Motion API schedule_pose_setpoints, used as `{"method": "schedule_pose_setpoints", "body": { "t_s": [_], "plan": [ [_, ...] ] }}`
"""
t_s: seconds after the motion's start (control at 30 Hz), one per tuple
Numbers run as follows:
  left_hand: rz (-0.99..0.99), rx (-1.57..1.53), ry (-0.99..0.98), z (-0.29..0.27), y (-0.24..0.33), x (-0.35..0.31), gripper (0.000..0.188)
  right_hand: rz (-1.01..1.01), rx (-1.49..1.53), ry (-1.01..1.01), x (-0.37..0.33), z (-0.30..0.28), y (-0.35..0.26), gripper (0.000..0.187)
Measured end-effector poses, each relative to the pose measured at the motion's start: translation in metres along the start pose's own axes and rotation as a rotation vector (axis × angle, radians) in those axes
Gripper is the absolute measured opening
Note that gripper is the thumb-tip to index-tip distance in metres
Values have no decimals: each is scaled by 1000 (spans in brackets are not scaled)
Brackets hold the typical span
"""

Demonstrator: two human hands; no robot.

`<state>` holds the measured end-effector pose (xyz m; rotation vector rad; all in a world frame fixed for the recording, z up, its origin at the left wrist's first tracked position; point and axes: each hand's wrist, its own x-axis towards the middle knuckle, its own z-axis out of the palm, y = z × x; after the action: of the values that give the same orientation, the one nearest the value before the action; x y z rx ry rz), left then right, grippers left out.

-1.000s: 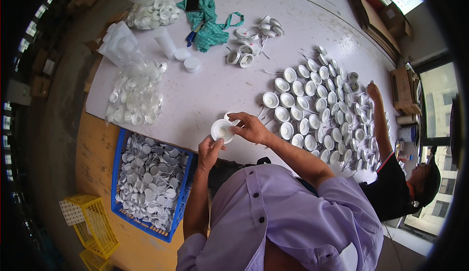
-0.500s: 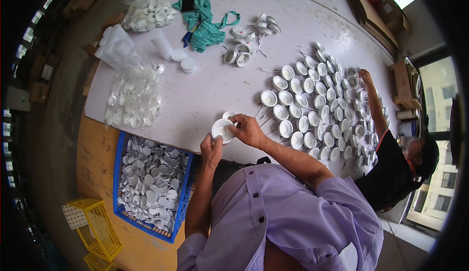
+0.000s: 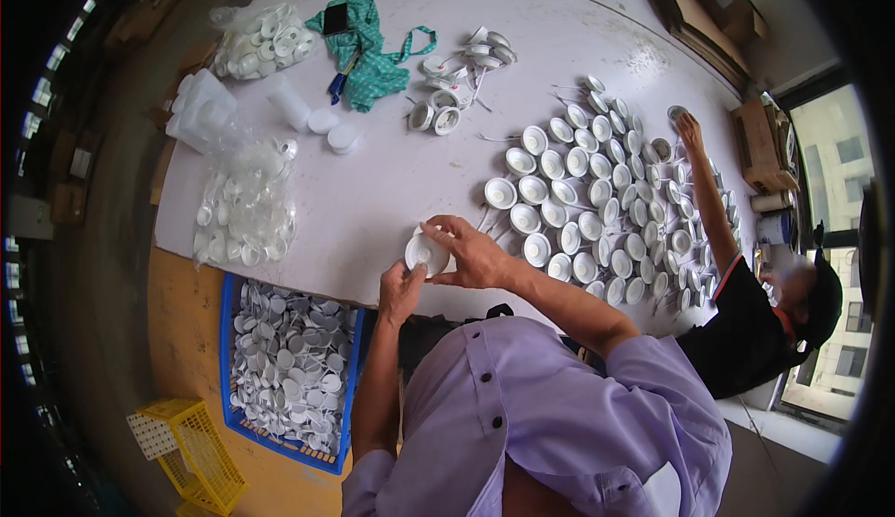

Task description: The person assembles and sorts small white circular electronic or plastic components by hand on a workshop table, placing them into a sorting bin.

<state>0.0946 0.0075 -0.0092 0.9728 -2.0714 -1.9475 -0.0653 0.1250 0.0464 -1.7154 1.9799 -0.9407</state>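
A white round downlight [image 3: 427,251] with a stepped rim is held up between my two hands, over the table's near edge. My left hand [image 3: 402,290] grips its lower side, the thumb lying across the face. From the upper right, my right hand [image 3: 471,254] closes on the same downlight, fingers at the top of the rim and thumb lower down. My fingers cover part of it. To the right, many similar downlights [image 3: 570,237] lie face up in loose rows on the table, with white leads showing among them.
A blue crate [image 3: 227,368] of white round parts stands below the table edge, a yellow basket [image 3: 207,456] beside it. Clear bags [image 3: 247,205] of white parts, stacked white discs [image 3: 342,138] and a green cloth [image 3: 378,79] lie leftward. A co-worker's hand [image 3: 688,130] reaches across the far right.
My right hand has spread from a pinch at the rim to a wider hold. My left thumb now lies on the downlight's face. The co-worker's hand has moved farther up the table.
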Motion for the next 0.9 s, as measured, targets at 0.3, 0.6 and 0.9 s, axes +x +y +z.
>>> {"method": "schedule_pose_setpoints", "body": {
  "t_s": [0.3,0.6,0.9],
  "plan": [
    [-134,-23,-105,27,7,36,22,-42,-268,-6,-3,-8,31,77],
    [-74,-58,-64,48,40,82,35,220,-150,185,6,-120,149,74],
    [-158,-27,43,44,29,73,24,607,-471,296,27,-246,333,69]
  ]
}}
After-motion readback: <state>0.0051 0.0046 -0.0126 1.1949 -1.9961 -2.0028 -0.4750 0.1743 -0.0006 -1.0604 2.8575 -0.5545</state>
